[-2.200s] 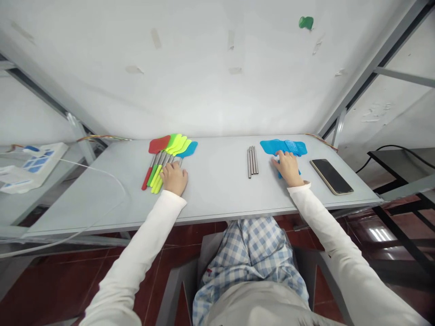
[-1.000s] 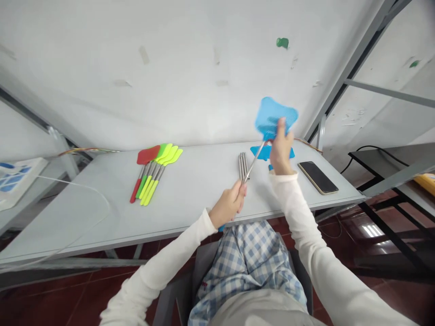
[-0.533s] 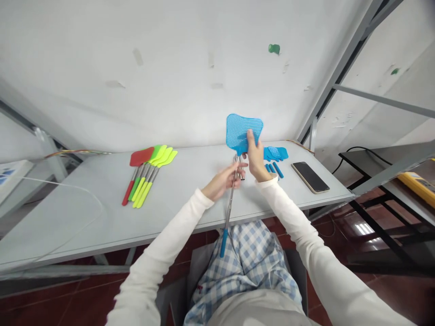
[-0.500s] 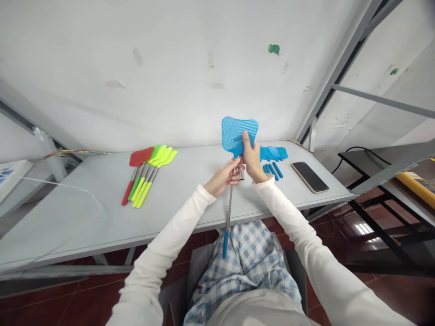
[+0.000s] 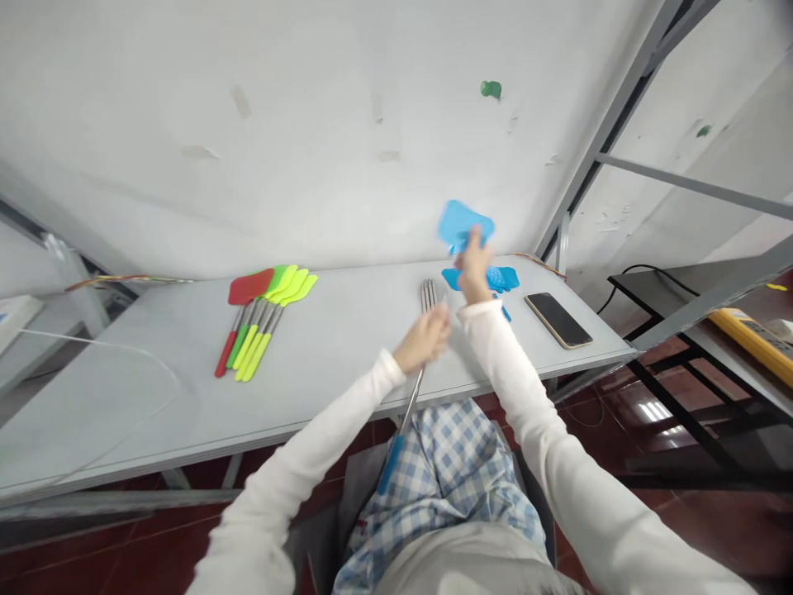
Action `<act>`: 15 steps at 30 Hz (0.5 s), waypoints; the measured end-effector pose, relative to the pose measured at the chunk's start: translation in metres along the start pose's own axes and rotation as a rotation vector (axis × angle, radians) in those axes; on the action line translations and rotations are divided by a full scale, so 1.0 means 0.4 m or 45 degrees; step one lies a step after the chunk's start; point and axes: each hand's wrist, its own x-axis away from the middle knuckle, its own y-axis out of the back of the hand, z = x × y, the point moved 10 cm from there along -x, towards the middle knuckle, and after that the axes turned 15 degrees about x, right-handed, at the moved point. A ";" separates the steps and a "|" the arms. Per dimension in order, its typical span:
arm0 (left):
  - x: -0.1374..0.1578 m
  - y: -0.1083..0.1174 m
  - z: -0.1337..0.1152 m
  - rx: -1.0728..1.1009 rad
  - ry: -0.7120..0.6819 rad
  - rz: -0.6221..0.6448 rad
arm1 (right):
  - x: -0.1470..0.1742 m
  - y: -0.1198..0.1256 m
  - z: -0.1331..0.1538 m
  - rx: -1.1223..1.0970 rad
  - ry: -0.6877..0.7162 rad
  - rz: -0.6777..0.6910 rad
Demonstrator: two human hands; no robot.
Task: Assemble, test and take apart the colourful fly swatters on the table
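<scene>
My left hand point(image 5: 424, 340) is closed around a metal rod point(image 5: 414, 398) with a blue handle grip point(image 5: 390, 464) that hangs past the table edge over my lap. In my right hand point(image 5: 474, 264), raised above the table, is a blue fly swatter head point(image 5: 463, 221), blurred by motion and apart from the rod. Several thin metal rods point(image 5: 428, 294) show just beyond my left hand; its fingers hide their lower parts. Under and behind my right hand lie more blue swatter heads point(image 5: 506, 278), and a blue grip point(image 5: 506, 314) shows beside my wrist.
Fly swatters with red, green and yellow heads point(image 5: 251, 287) lie fanned at the left of the grey table point(image 5: 347, 330). A phone point(image 5: 558, 321) rests near the right end. Behind the table rises a white wall point(image 5: 310, 182). A yellow device point(image 5: 752, 339) sits on a stand at far right.
My hands have parted. The right has moved the swatter head up and right, away from the rod; the left has moved down toward me, with the blue handle swinging left. Metal rods have come into view.
</scene>
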 end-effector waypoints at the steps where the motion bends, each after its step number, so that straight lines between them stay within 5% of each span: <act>1: 0.022 -0.008 0.027 -0.027 0.069 0.077 | -0.045 0.067 -0.012 0.003 -0.084 -0.207; 3: 0.055 0.016 0.047 0.046 0.105 0.061 | -0.123 0.157 -0.003 0.028 -0.075 -0.401; 5: 0.063 0.063 0.016 0.153 0.012 -0.069 | -0.177 0.164 -0.006 0.102 -0.053 -0.282; 10: 0.028 0.068 -0.067 0.327 -0.010 0.031 | -0.138 0.004 -0.099 0.621 -0.061 0.272; 15: 0.010 0.088 -0.102 0.468 -0.074 0.048 | -0.085 -0.068 -0.177 0.869 -0.055 0.378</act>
